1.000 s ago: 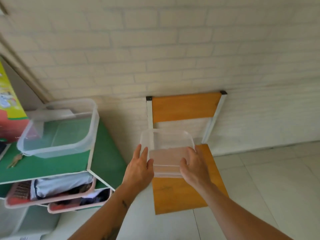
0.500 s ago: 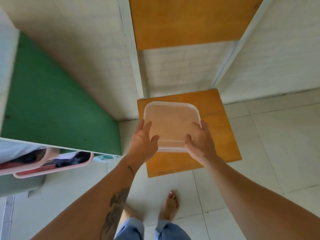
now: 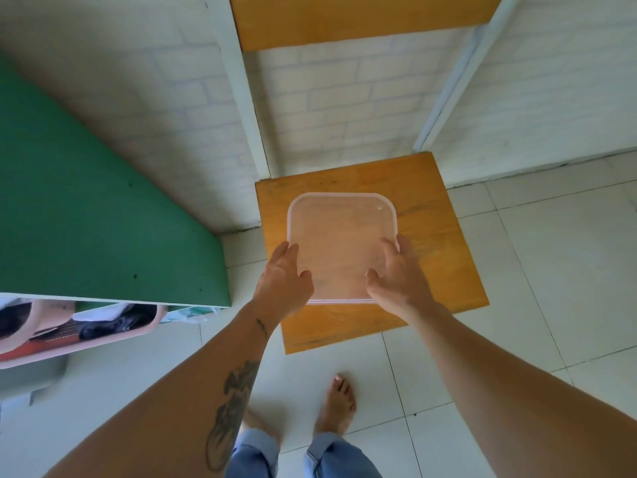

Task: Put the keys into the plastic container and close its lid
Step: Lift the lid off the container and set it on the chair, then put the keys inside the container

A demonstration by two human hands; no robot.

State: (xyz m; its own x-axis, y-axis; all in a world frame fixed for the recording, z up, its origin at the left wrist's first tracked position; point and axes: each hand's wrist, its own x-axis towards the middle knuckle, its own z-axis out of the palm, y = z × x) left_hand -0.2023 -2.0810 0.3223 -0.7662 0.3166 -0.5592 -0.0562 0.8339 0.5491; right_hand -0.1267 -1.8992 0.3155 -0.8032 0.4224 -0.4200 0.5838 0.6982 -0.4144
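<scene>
A clear square plastic lid (image 3: 341, 236) lies flat over the orange seat of a chair (image 3: 437, 243); I cannot tell whether it rests on the seat. My left hand (image 3: 281, 286) grips its near left corner, thumb on top. My right hand (image 3: 401, 281) grips its near right corner the same way. The plastic container and the keys are out of view.
A green tabletop (image 3: 86, 219) fills the left side, with pink baskets of clothes (image 3: 69, 336) on a shelf under it. The chair's orange backrest (image 3: 362, 19) stands against a white brick wall. My bare feet (image 3: 339, 405) stand on white floor tiles.
My view has tilted down, and the container and keys on the green table have left the frame. Both hands have lowered the lid from chest height to flat over the chair seat.
</scene>
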